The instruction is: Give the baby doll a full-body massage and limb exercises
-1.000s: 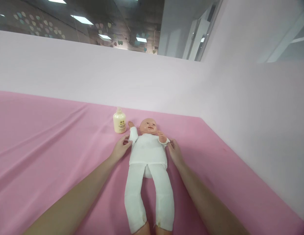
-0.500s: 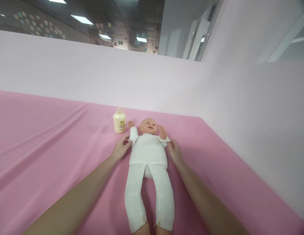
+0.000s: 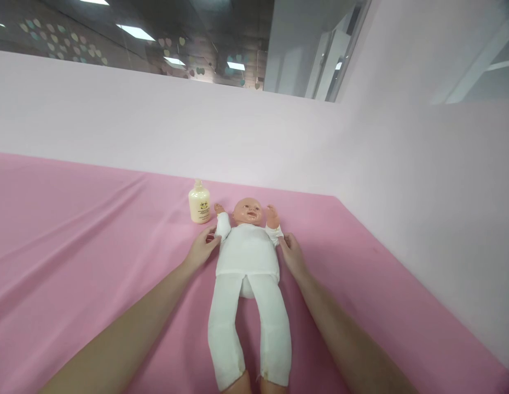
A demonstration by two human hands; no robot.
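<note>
This looks like a room for baby care, but I can't tell just which kind. A big baby doll (image 3: pixel 247 249) lies on a pink cloth (image 3: pixel 94 230) near a bottle (image 3: pixel 199 206). Above the white wall (image 3: pixel 156 115), glass (image 3: pixel 233 33) shows bright ceiling lights (image 3: pixel 135 33) and little hearts (image 3: pixel 200 71).

Doll head (image 3: pixel 243 210) in smooth glossy plastic, matt cloth torso (image 3: pixel 247 249), shiny plastic bottle (image 3: pixel 199 206), creased matt cloth cover (image 3: pixel 115 235)
</note>
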